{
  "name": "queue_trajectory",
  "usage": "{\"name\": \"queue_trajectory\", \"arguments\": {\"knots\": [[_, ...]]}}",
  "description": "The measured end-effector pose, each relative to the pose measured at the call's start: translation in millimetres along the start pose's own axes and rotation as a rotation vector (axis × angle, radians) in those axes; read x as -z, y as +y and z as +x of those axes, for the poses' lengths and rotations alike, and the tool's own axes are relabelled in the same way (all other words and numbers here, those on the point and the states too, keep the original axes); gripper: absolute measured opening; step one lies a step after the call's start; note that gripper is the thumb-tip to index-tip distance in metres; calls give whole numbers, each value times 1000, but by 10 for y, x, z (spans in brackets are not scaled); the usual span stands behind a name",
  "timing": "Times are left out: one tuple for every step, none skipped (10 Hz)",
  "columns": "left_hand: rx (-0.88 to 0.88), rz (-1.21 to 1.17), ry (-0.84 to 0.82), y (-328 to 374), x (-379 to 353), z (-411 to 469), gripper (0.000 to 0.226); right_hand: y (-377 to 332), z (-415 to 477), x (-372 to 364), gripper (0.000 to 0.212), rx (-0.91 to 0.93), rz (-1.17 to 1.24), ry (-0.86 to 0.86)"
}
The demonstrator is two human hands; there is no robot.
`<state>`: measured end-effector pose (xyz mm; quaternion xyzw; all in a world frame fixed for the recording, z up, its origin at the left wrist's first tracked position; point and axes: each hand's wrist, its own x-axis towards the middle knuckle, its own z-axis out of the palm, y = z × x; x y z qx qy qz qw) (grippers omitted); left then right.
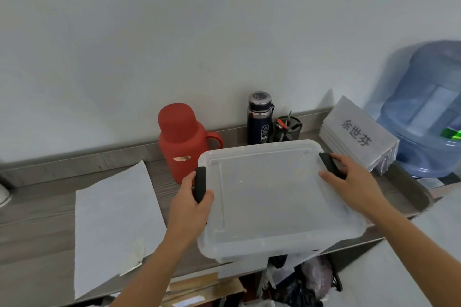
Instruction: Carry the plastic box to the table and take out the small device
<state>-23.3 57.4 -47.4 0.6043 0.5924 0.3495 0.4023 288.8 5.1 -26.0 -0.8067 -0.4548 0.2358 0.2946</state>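
Observation:
A translucent plastic box [272, 197] with a closed lid and black side latches is at the front of the grey wooden table [37, 227], its near edge hanging past the table's front. My left hand [192, 207] grips the box's left side at the black latch [200, 183]. On the right side my right hand [354, 187] holds the other black latch [329, 163]. The lid is frosted, so the small device is hidden from view.
A red thermos jug [183, 139] stands just behind the box's left corner. A dark bottle [259, 119] and pen holder [288, 128] stand at the wall. White sheets [109, 222] lie left; a stack of papers [356, 134] and blue water jug [429, 109] are right. Clutter lies below the table edge.

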Motion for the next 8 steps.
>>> {"name": "queue_trajectory", "arguments": {"knots": [[18, 14, 5, -72, -72, 139, 51, 5, 215, -58, 54, 2, 17, 1], [15, 38, 19, -96, -121, 202, 51, 50, 363, -86, 51, 27, 47, 7], [20, 38, 51, -56, -167, 246, 48, 101, 466, -87, 50, 53, 65, 0], [36, 5, 68, -52, -192, 273, 47, 137, 535, -86, 51, 73, 62, -25], [52, -47, 75, -69, -211, 293, 43, 129, 566, -29, 54, 100, 6, -80], [74, -65, 151, -52, -208, 236, 35, 114, 606, 125, 55, 174, -145, -131], [132, 9, 323, -104, -123, 132, 32, -68, 562, 450, 45, 317, -102, -16], [163, 72, 404, -214, -62, -217, 21, -471, 344, 1046, 24, 503, 355, 131]]}}
